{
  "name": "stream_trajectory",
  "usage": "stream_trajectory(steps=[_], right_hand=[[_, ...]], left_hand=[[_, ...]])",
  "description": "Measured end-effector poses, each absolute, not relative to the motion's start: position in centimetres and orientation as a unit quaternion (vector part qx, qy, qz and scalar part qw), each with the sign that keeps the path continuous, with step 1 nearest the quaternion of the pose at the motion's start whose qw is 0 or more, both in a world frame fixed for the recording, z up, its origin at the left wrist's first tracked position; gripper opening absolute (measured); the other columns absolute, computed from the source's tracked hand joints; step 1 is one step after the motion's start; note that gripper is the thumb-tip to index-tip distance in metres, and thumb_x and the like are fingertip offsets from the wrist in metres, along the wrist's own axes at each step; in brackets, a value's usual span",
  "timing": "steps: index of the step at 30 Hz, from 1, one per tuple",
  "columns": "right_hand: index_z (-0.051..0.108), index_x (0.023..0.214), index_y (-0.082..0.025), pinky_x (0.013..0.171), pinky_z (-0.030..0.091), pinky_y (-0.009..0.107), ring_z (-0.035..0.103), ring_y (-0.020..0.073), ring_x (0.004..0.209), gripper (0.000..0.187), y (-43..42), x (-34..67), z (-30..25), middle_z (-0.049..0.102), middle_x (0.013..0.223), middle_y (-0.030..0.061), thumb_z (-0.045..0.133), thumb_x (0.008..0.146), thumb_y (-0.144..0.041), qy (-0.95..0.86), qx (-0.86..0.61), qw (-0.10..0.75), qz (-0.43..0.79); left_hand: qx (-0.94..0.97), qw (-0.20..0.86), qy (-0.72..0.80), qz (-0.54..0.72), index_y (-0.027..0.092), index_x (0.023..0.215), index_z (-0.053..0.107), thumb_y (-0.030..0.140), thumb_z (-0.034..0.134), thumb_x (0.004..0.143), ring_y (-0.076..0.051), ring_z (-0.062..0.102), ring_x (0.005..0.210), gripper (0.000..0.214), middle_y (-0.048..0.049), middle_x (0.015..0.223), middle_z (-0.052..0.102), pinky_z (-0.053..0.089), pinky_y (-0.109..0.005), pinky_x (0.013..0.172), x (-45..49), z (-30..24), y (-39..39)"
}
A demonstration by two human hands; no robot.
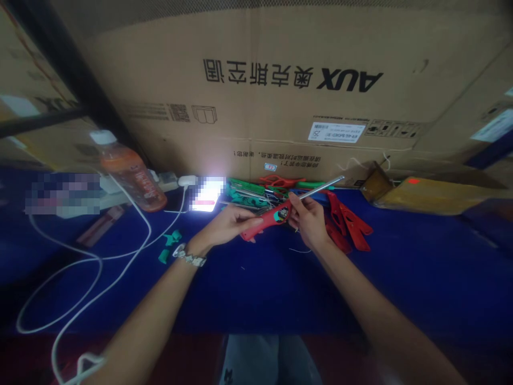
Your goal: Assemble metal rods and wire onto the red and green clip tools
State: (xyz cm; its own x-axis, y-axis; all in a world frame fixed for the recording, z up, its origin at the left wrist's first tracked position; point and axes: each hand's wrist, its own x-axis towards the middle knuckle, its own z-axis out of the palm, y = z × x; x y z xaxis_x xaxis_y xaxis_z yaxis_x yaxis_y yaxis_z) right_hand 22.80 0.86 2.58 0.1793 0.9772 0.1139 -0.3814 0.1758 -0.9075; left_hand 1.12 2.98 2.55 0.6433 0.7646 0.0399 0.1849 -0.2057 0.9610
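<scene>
A red long-necked gas lighter (257, 229) is held tilted above the blue table, its metal tube pointing up and to the right. My left hand (230, 223) is closed round the handle's lower end. The fingers of my right hand (308, 218) pinch the lighter near where the tube meets the body. A dark opening with a teal part shows in the lighter's side between my hands. Just behind lies a pile of green lighters (246, 191) with metal tubes. Red plastic handle shells (352, 224) lie to the right of my right hand.
An orange drink bottle (132, 174) leans at the left beside a glowing phone (207, 195). A white cable (146, 235) loops over the table's left. Small green pieces (171, 238) lie near my left wrist. A large cardboard box (256, 117) walls off the back; a yellow package (425, 197) sits right.
</scene>
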Motion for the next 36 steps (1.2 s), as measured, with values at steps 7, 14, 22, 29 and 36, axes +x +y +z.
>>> stream_trajectory(steps=[7,14,22,29,36], right_hand=[[0.058,0.068,-0.018,0.031,0.024,0.018,0.029,0.0034,0.035,0.046,0.6,22.0,3.1,0.039,0.045,-0.0109,0.086,0.064,-0.054,-0.446,-0.373,0.570,0.581],[0.066,0.071,-0.017,0.048,0.041,0.020,0.046,0.0067,0.048,0.042,0.7,21.5,3.6,0.055,0.055,-0.0060,0.087,0.062,-0.052,-0.522,-0.370,0.533,0.554],[0.065,0.068,-0.019,0.062,0.049,0.023,0.053,0.0091,0.053,0.036,1.1,21.8,2.7,0.058,0.054,-0.0054,0.082,0.073,-0.050,-0.514,-0.350,0.527,0.578],[0.062,0.066,-0.021,0.056,0.051,0.024,0.053,0.0114,0.053,0.038,0.8,21.0,2.3,0.050,0.051,-0.0065,0.084,0.068,-0.051,-0.482,-0.389,0.564,0.547],[0.053,0.079,-0.022,0.053,0.048,0.022,0.052,0.0082,0.052,0.048,0.7,20.7,2.5,0.056,0.062,-0.0085,0.090,0.059,-0.046,-0.447,-0.413,0.602,0.517]], left_hand=[[0.556,0.746,0.277,0.241,0.015,0.095,0.072,0.077,0.034,0.090,-0.023,0.074,0.075,0.072,-0.0161,0.088,0.076,0.060,-0.035,0.068,3.5,3.0,2.8],[0.482,0.821,0.268,0.147,0.019,0.062,0.053,0.078,0.028,0.091,-0.006,0.031,0.030,0.070,0.0013,0.049,0.045,0.024,-0.019,0.029,5.7,3.3,1.4],[0.442,0.840,0.234,0.210,0.020,0.082,0.052,0.068,0.030,0.097,-0.004,0.025,0.032,0.055,0.0074,0.059,0.036,0.024,-0.015,0.029,6.1,3.3,0.6],[0.399,0.860,0.210,0.238,0.020,0.082,0.050,0.066,0.031,0.097,-0.004,0.023,0.031,0.052,0.0078,0.060,0.033,0.025,-0.016,0.027,6.8,3.0,0.5],[0.397,0.822,0.245,0.327,0.018,0.080,0.051,0.058,0.048,0.095,-0.003,0.030,0.038,0.043,0.0067,0.066,0.038,0.030,-0.016,0.033,7.4,2.1,0.3]])
